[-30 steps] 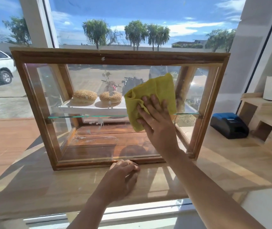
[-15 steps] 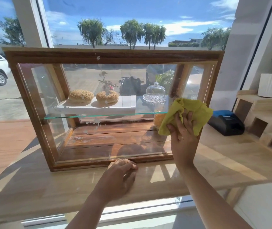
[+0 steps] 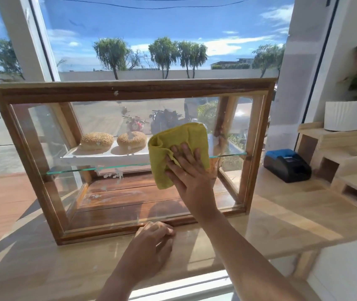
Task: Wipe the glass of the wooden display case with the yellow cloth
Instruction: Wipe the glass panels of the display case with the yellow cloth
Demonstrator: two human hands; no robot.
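Observation:
The wooden display case (image 3: 129, 90) stands on a pale wooden counter (image 3: 281, 222) in front of a window. Its front glass (image 3: 116, 192) faces me. My right hand (image 3: 191, 172) presses the yellow cloth (image 3: 177, 141) flat against that glass, right of centre, at the height of the inner glass shelf. My left hand (image 3: 151, 246) rests curled on the counter, its fingertips touching the case's bottom frame. Two seeded buns (image 3: 96, 140) lie on a white tray inside; the cloth hides whatever sits to their right.
A black and blue receipt printer (image 3: 287, 165) sits on the counter right of the case. Beyond it stand stepped wooden blocks (image 3: 346, 170) with a white planter (image 3: 351, 115) on top. The window shows a street, motorbikes and a white car.
My right hand has carried the cloth from the glass's right edge back left and up, toward the middle. My left hand has stayed at the bottom frame.

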